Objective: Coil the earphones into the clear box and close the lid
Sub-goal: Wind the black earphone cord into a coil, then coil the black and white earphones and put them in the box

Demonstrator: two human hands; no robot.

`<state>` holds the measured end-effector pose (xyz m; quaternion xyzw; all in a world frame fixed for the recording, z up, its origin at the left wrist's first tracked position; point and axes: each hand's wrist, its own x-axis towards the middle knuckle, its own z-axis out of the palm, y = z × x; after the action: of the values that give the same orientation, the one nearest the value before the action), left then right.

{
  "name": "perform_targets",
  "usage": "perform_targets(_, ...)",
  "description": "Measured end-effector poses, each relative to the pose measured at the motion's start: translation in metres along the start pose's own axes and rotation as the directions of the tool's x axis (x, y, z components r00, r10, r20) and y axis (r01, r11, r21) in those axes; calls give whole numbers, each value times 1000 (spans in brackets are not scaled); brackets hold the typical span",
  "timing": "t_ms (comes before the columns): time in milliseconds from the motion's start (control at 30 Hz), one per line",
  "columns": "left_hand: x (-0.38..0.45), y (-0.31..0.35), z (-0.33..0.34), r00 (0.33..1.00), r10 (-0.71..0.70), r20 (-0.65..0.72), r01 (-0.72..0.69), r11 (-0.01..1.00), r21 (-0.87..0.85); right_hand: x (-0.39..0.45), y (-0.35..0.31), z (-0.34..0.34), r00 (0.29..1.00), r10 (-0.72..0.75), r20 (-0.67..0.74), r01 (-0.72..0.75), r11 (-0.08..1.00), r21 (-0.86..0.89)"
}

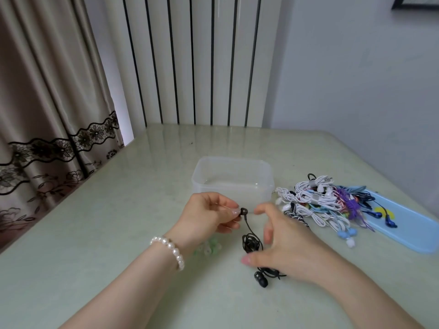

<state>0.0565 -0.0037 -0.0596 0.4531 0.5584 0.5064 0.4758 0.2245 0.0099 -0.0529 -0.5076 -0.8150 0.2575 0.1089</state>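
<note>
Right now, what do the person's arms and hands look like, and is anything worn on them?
Both forearms are bare, with no sleeves in view. The left wrist carries a bracelet of round white pearl-like beads. The left hand shows pale polished nails; the right hand is motion-blurred, with no ring or watch visible.

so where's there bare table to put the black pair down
Bare table lies left of the clear box, toward the curtain, and behind the box up to the wall. Crowded: right of the box, the earphone pile spills onto the blue lid. The hands and black earphones fill the near middle.
</note>
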Motion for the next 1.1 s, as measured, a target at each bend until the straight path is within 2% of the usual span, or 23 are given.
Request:
perform_targets(33, 1, -1, 0, 1000, 14, -1, -14, 1000, 24, 1, 0, 4, 1000, -6, 4, 6, 998, -62)
perform_targets(100, 0, -1, -1, 999, 48, 12, -49, 997, 53, 5, 0, 7, 999, -11, -37, 10, 999, -38)
perform_targets(200, 1, 3, -4, 992, 127, -11, -126, 990, 63, 10, 1, -5, 996, 11, -83, 12, 965, 264)
perform_targets(267, 4, 5, -7, 967, 224, -119, -217, 974, 73, 14, -3, -24, 987, 3, -158, 62, 912, 405)
perform_targets(333, 9, 3, -13, 889, 377, -259, -332, 922, 200, 20, -13, -45, 967, -24, -253, 141, 880, 453)
perform_targets(400, 13, -1, -20, 775, 564, -286, -380, 776, 503, 33, -25, -65, 937, -59, -343, 221, 863, 454)
perform_targets(433, 14, -3, -23, 734, 635, -241, -367, 669, 646, 43, -29, -73, 925, -65, -374, 238, 866, 439)
perform_targets(467, 17, -7, -26, 722, 669, -174, -347, 568, 746, 54, -32, -78, 918, -62, -391, 238, 875, 421)
perform_targets(533, 19, -12, -29, 772, 634, -43, -312, 437, 844, 81, -33, -79, 920, -24, -391, 193, 897, 399)
perform_targets(600, 19, -12, -29, 840, 542, 30, -275, 377, 885, 106, -31, -70, 921, 24, -390, 134, 919, 372)
perform_targets(633, 19, -13, -28, 858, 511, 48, -270, 370, 889, 116, -29, -64, 918, 37, -395, 99, 943, 318)
perform_targets(733, 18, -11, -29, 866, 496, 56, -271, 373, 887, 128, -27, -45, 939, 30, -343, -52, 997, -54)
perform_targets(800, 17, -10, -29, 869, 492, 62, -260, 345, 902, 129, -26, -37, 961, 20, -276, -94, 962, -258)
perform_targets(867, 18, -11, -29, 861, 504, 63, -254, 320, 912, 129, -25, -35, 967, 10, -256, -110, 919, -379)
perform_targets(933, 18, -12, -28, 847, 530, 50, -262, 332, 906, 124, -24, -40, 962, -42, -271, -79, 905, -418)
perform_targets(1000, 19, -14, -29, 832, 552, 44, -270, 335, 902, 112, -24, -53, 939, -108, -326, -18, 932, -361)
perform_targets(1100, 21, -15, -29, 818, 574, 34, -286, 354, 891, 88, -14, -74, 925, -43, -376, -97, 934, -345)
